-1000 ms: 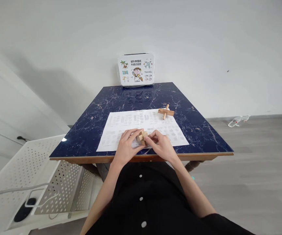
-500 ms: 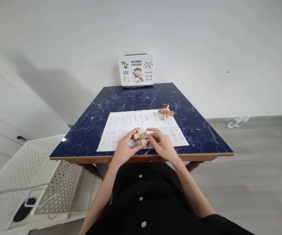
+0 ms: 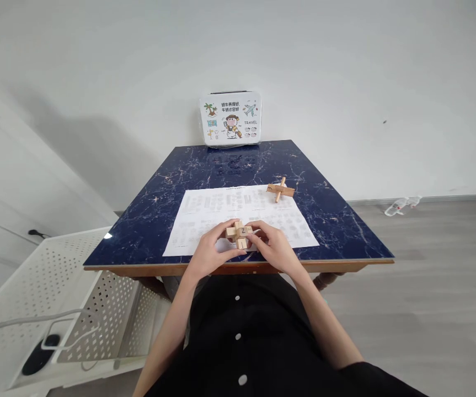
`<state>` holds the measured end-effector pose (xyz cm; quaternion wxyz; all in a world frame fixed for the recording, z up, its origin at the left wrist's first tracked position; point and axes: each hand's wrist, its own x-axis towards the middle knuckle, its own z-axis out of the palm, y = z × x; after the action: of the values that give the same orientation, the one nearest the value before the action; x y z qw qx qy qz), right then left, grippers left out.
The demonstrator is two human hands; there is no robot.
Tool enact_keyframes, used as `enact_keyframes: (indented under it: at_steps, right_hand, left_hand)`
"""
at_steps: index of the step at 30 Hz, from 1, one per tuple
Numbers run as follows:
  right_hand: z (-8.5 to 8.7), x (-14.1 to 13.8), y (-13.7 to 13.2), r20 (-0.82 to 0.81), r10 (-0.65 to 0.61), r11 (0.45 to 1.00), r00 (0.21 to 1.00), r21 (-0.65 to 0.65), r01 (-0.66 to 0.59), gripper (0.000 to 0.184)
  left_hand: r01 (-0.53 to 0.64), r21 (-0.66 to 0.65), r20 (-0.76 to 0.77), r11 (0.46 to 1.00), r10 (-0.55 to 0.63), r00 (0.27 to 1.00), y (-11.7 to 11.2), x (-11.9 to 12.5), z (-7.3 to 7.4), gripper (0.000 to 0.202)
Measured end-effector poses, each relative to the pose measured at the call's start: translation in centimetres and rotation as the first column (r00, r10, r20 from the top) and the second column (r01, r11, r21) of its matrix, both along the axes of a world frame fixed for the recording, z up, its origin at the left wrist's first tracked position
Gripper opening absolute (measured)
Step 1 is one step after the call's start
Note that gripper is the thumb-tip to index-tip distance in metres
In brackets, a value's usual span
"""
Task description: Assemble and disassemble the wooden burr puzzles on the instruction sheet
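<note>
Between my two hands is a wooden burr puzzle (image 3: 239, 234) made of interlocked light blocks, with the numbers 2 and 1 showing on its faces. My left hand (image 3: 210, 252) grips its left side, index finger at the back and thumb at the front. On the right side, my right hand (image 3: 276, 248) closes on the block marked 2 with thumb and index finger; its other fingers curl partly out of sight. Under the puzzle lies a white instruction sheet (image 3: 198, 212) with rows of faint printed diagrams.
A wooden cross-shaped piece (image 3: 280, 190) rests on the sheet's far right corner. The dark blue marble-patterned table (image 3: 329, 220) has a white printed case (image 3: 230, 120) at its back, against the wall. White perforated shelving (image 3: 55, 264) with a cable stands left; clear plastic (image 3: 397, 207) lies on the floor.
The puzzle has turned slightly, so its number faces show straighter toward me. My right thumb and index finger have closed in on its right side; the left hand keeps its hold.
</note>
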<state>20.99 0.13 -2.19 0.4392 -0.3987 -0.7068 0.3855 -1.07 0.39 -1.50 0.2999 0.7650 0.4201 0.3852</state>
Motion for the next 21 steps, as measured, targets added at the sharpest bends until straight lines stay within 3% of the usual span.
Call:
enact_keyframes:
  at_steps: [21]
  right_hand:
    - [0.09,0.60,0.12,0.046,0.146,0.987,0.988,-0.073,-0.143,0.043]
  left_hand:
    - [0.076,0.153,-0.132,0.985,-0.056,0.990,-0.62,0.12,0.34,0.067]
